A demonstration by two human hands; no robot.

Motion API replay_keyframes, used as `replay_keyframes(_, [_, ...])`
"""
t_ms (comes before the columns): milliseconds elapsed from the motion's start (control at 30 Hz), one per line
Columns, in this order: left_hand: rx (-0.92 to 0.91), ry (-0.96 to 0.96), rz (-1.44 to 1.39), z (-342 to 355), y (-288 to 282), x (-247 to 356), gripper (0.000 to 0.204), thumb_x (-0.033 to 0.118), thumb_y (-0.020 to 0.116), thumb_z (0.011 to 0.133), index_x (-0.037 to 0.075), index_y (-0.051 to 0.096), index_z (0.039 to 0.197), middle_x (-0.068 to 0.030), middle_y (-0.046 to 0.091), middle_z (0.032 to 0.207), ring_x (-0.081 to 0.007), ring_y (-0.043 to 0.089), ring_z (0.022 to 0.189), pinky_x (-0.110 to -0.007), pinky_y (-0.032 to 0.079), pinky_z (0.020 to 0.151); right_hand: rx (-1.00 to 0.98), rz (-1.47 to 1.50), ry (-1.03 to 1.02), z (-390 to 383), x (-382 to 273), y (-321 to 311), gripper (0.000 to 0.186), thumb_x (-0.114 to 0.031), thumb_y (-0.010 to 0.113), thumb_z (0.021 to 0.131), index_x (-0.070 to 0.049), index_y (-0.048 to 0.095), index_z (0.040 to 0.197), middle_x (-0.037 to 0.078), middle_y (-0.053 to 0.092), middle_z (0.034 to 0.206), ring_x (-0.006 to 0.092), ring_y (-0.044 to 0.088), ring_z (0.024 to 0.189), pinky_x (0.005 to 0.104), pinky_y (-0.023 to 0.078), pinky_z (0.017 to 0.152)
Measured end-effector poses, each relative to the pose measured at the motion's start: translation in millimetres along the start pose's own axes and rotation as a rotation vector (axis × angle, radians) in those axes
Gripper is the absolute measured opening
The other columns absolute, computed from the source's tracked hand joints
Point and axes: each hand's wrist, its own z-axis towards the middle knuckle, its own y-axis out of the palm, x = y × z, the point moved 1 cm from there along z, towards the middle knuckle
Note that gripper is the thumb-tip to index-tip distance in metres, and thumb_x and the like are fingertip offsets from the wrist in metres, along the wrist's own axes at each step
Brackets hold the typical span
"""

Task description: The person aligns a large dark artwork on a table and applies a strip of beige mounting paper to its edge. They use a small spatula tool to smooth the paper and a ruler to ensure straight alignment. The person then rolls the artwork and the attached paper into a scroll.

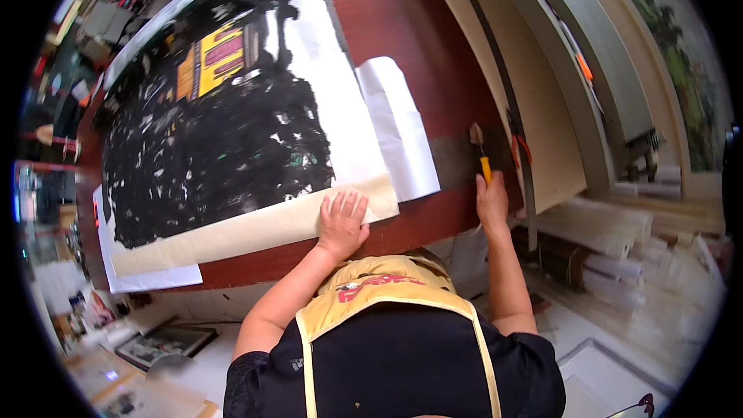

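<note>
Taking the view as a clock face, a large rectangular paper sheet painted mostly black, with a yellow and maroon block, lies at ten o'clock on a dark red, glossy table. The person's left hand presses near the centre, a little toward seven, its fingers spread flat on the cream paper border strip along the sheet's near edge, close to the corner. The right hand, at three o'clock, has its fingers curled around a small pointed trowel with a yellow handle, the blade aimed toward twelve. Whether the tip touches the table cannot be told.

A curled sheet of plain white paper sits beside the painted one, toward two o'clock, between it and the trowel. If the blade swings toward nine, its point could nick or lift that loose edge. If the left palm slides instead of pressing straight down, the thin-looking border could crease or tear near the corner.

A long dark flat strip runs from one o'clock to past the table edge near four, with an orange-red-handled tool beside it; a bump from the right forearm could shift either.
</note>
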Motion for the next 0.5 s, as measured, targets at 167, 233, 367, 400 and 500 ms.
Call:
replay_keyframes(167, [-0.036,0.005,-0.006,-2.3,12.4,-7.1,0.073,0.032,0.072,0.083,0.014,0.049,0.150,-0.0148,0.048,0.148,-0.0373,0.040,0.142,-0.060,0.025,0.120,-0.039,0.133,0.038,4.8,-4.0,-1.3,0.032,-0.034,0.056,0.105,-0.005,0.056,0.117,0.025,0.068,0.104,0.0506,0.062,0.098,0.0563,0.049,0.081])
replay_keyframes(233, [-0.022,0.022,-0.032,-8.3,19.2,-11.7,0.076,0.031,0.072,0.084,0.013,0.046,0.153,-0.0157,0.046,0.151,-0.0381,0.036,0.144,-0.060,0.022,0.122,0.167,0.344,-0.089,-27.3,-3.7,-9.4,0.026,-0.028,0.054,0.106,-0.004,0.056,0.116,0.023,0.067,0.106,0.0473,0.064,0.094,0.0530,0.049,0.078])
replay_keyframes(367, [-0.029,0.055,-0.034,-11.6,26.9,-16.4,0.074,0.029,0.067,0.091,0.011,0.040,0.157,-0.0183,0.040,0.156,-0.0398,0.030,0.149,-0.059,0.016,0.124,0.538,0.676,0.049,-119.2,12.4,-34.0,0.020,-0.027,0.049,0.110,-0.009,0.055,0.114,0.004,0.059,0.088,0.0167,0.055,0.070,0.0317,0.044,0.060])
replay_keyframes(400, [-0.024,0.070,-0.044,-11.7,28.1,-17.9,0.070,0.028,0.064,0.094,0.011,0.040,0.157,-0.0182,0.040,0.156,-0.0400,0.030,0.149,-0.058,0.016,0.124,0.608,0.814,0.168,-140.8,23.3,-31.1,0.020,-0.027,0.047,0.111,-0.010,0.055,0.115,0.001,0.056,0.087,0.0117,0.050,0.068,0.0274,0.041,0.059])
replay_keyframes(500, [-0.008,0.103,-0.082,-11.3,28.2,-21.4,0.060,0.026,0.056,0.100,0.010,0.041,0.157,-0.0180,0.041,0.155,-0.0401,0.030,0.149,-0.058,0.016,0.123,0.834,1.044,0.492,-182.2,60.0,-13.9,0.018,-0.029,0.045,0.112,-0.012,0.053,0.114,-0.004,0.050,0.084,0.0047,0.041,0.065,0.0207,0.034,0.056])
